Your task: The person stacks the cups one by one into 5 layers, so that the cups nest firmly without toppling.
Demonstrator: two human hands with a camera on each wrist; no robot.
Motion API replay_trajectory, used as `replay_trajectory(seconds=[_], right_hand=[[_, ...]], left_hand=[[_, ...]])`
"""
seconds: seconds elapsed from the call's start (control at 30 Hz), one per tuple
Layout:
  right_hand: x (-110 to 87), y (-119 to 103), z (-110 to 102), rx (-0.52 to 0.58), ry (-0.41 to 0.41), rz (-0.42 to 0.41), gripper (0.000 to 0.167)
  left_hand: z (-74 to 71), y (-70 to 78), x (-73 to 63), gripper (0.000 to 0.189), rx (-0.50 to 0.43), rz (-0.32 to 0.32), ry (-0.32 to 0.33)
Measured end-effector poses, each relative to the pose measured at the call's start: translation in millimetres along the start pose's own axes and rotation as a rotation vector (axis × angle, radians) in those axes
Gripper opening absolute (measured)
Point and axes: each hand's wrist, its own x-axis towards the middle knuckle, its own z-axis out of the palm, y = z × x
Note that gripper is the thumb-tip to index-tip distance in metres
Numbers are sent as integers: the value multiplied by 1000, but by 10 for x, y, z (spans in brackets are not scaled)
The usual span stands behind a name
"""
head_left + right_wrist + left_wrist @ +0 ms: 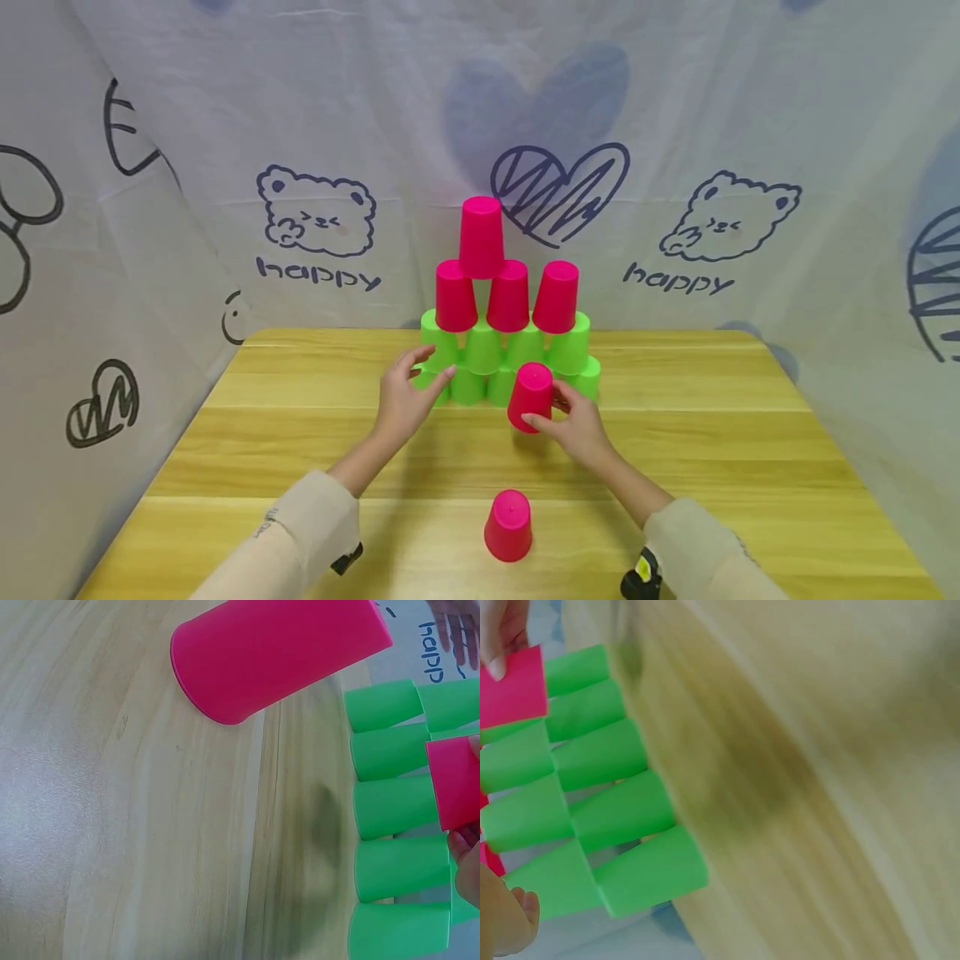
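Note:
My right hand (581, 423) grips an upside-down pink cup (532, 392) by its sides, holding it in front of a stacked cup pyramid. Beside the pyramid's left side is my left hand (405, 393), fingers spread and holding nothing; contact with the green cups cannot be told. The pyramid has two lower rows of several green cups (483, 348), all mouth down. Above them stand three pink cups (557, 297), and a single pink cup (482, 237) rests over the left two. In the right wrist view, the held cup (456, 780) hides part of the green rows.
Another pink cup (508, 527) stands mouth down on the wooden table (262, 467), nearer to me and between my forearms. Behind the pyramid hangs a pale cloth (435, 125) with bear and heart drawings, close to the table's far edge.

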Motion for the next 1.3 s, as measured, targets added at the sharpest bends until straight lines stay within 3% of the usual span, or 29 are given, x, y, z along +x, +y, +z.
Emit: replay_trajectory(seconds=[0.37, 0.63, 0.87, 1.3], right_hand=[[0, -16, -53, -17, 9, -7, 54], [5, -47, -99, -27, 46, -23, 53], [34, -38, -108, -19, 60, -21, 51], [52, -85, -212, -42, 81, -19, 49]], left_hand=[[2, -167, -331, 46, 17, -33, -86], [43, -276, -625, 42, 30, -2, -186], [103, -327, -864, 38, 13, -14, -262], [187, -394, -1157, 41, 7, 28, -395]])
